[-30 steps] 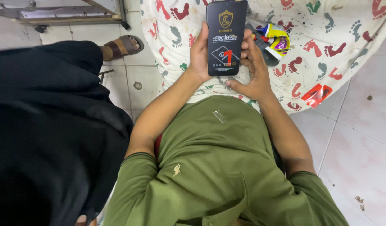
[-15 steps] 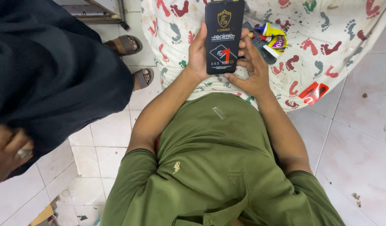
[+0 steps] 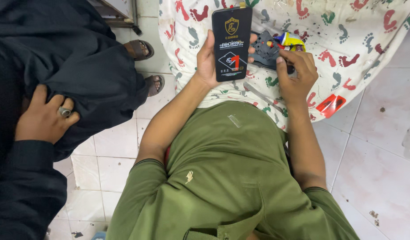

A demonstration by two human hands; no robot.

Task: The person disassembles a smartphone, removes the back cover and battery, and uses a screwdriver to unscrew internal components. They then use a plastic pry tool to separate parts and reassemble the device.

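A flat black phone-accessory box (image 3: 232, 42) is being held upright in the left hand (image 3: 208, 60) over the footprint-print cloth (image 3: 347, 40), printed face readable, while the right hand's (image 3: 298, 73) grip is being pressed onto a dark gadget (image 3: 265, 51) beside it.

**Materials and finishes around the hands**

Glossy black card packet (image 3: 232, 42), smooth and faintly reflective, in the left hand's (image 3: 208, 60) grip. Matt black plastic part (image 3: 263, 51) under the right hand (image 3: 296, 73), beside shiny yellow plastic wrapping (image 3: 293, 41). Soft white cotton cloth (image 3: 347, 40), lightly creased, printed with coloured footprints. Matt olive knit shirt (image 3: 222, 178). Smooth pale ceramic floor tiles (image 3: 382, 160), scuffed and speckled. Dull metal ring (image 3: 64, 112) on a neighbour's hand (image 3: 42, 120).
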